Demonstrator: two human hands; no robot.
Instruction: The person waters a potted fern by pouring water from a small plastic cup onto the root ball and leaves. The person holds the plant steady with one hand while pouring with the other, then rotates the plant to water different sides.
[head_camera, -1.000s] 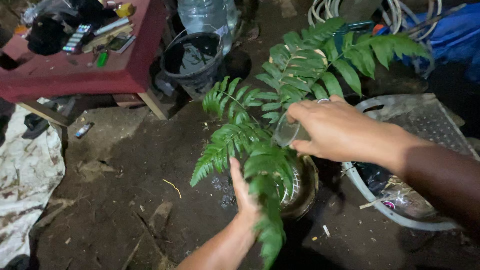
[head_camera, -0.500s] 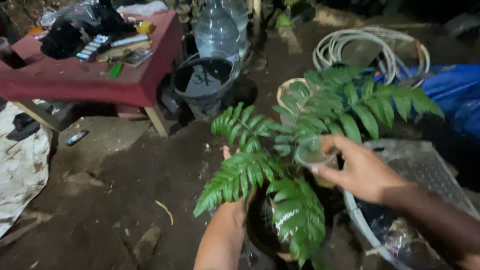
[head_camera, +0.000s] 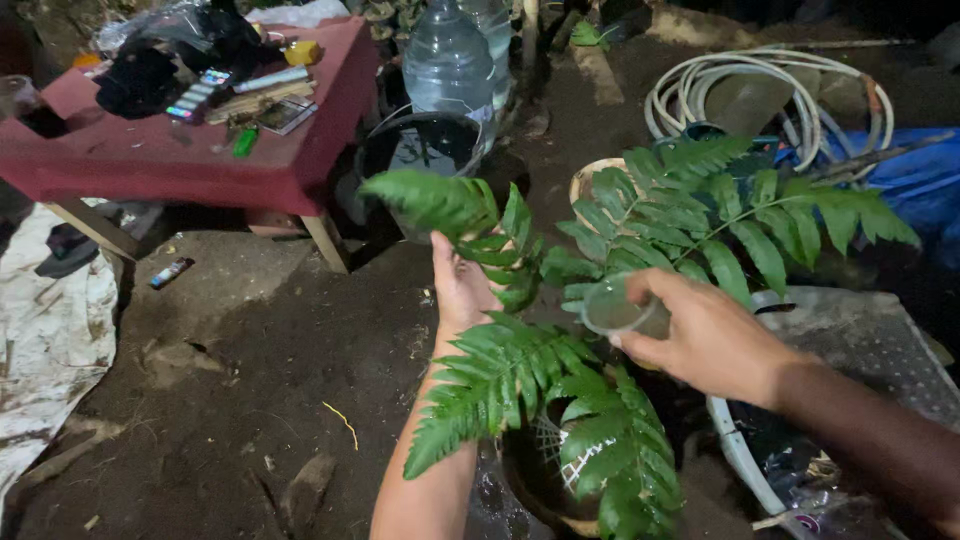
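A green fern (head_camera: 560, 370) with broad fronds grows from a dark round pot (head_camera: 545, 480) low in the middle of the view. My left hand (head_camera: 460, 285) reaches up among the fronds, fingers apart, touching the leaves. My right hand (head_camera: 700, 335) comes in from the right and grips a small clear plastic cup (head_camera: 615, 310), tilted above the plant. What the cup contains cannot be told.
A red low table (head_camera: 180, 150) with clutter stands at the back left. Beside it are a black bucket (head_camera: 420, 150) and a large clear water bottle (head_camera: 450, 65). A coiled white hose (head_camera: 760, 90), blue sheet (head_camera: 900, 180) and white basin (head_camera: 740, 460) lie right. White cloth (head_camera: 50, 340) covers the dirt at left.
The view has shifted downward and closer. My left hand has risen higher among the fronds, and my right hand still carries the cup over the plant.
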